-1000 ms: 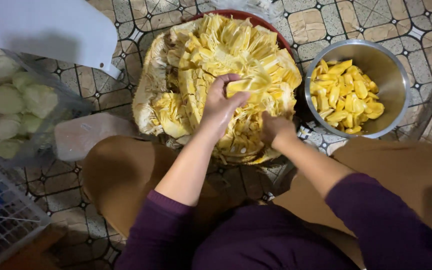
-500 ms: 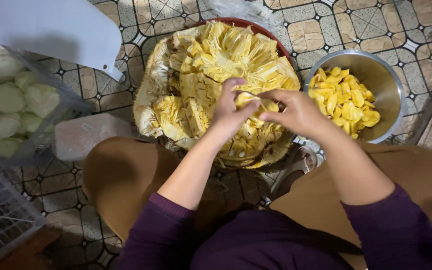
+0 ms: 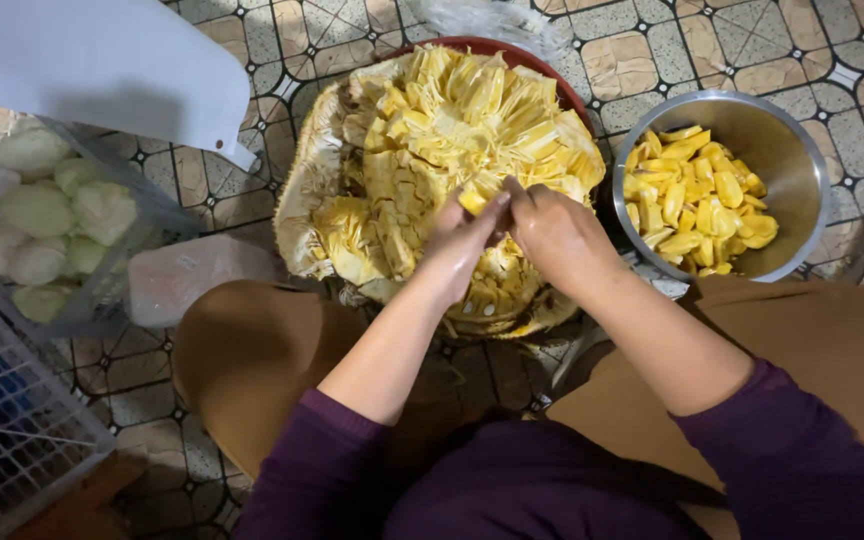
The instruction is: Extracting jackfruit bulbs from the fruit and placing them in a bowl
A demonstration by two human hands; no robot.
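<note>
Head view: a person squats over an opened jackfruit (image 3: 422, 170) on a red tray (image 3: 552, 75).
Left hand (image 3: 462, 240): fingers pinching a yellow pod (image 3: 474, 200).
Right hand (image 3: 557, 235): fingertips grasping the same pod.
Steel bowl (image 3: 792, 150): right of the fruit, holding picked pods.

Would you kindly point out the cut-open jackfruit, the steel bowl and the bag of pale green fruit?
cut-open jackfruit (image 3: 422, 130): head view, yellow flesh.
steel bowl (image 3: 767, 125): head view, bare inner wall.
bag of pale green fruit (image 3: 37, 210): head view, one fruit.

yellow jackfruit (image 3: 432, 160), silver bowl (image 3: 782, 140), purple sleeves (image 3: 802, 460)
</note>
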